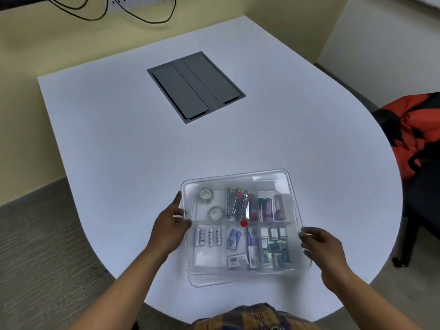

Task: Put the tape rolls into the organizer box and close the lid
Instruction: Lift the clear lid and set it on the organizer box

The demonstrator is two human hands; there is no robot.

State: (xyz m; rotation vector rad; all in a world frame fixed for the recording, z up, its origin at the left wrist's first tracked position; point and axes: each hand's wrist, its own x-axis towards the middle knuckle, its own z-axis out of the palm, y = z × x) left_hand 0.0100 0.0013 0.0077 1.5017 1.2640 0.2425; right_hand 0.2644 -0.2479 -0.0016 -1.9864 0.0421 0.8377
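Observation:
A clear plastic organizer box (197, 281) sits near the front edge of the white table. Its clear lid (269, 177) lies over it, slightly offset toward the far side. Two clear tape rolls (206, 193) (216, 212) lie in the far-left compartment under the lid. My left hand (170, 231) grips the lid's left edge. My right hand (321, 248) grips its right edge. Batteries, clips, pens and small packets fill the other compartments.
The white table (119, 139) has a curved front edge and a grey cable hatch (195, 86) set in its middle. An orange and black bag (414, 129) rests on a dark chair at the right. Black cables (133, 13) hang on the far wall.

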